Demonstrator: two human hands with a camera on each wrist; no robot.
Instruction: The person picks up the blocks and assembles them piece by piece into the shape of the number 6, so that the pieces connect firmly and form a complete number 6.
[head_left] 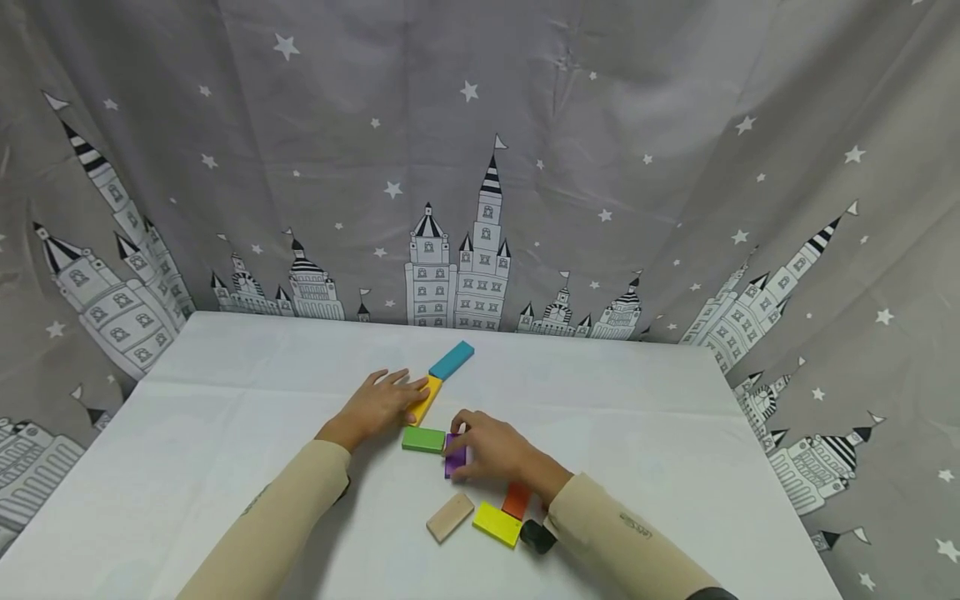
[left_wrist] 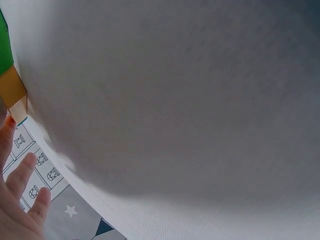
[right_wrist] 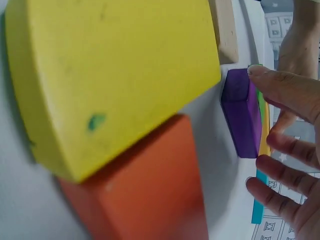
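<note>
In the head view, my left hand [head_left: 380,402] rests at an orange-yellow block [head_left: 427,402], fingers spread, index finger reaching across it and thumb at its near left. My right hand [head_left: 495,448] holds a purple block [head_left: 455,460] lying on the table, thumb at its near end and fingers toward the far end. A green block [head_left: 423,440] lies just left of the purple one. Beyond the orange-yellow block, a blue block [head_left: 452,361] touches its far end. In the right wrist view, the thumb lies on the purple block [right_wrist: 242,112] and the other fingers are spread.
Nearer the body lie a plain wooden block [head_left: 450,517], a yellow block [head_left: 498,525] and a red-orange block [head_left: 516,500], partly under the right forearm. A black object [head_left: 537,537] shows beside the right sleeve. Behind the white table [head_left: 645,400] hangs a grey castle-print curtain [head_left: 600,108].
</note>
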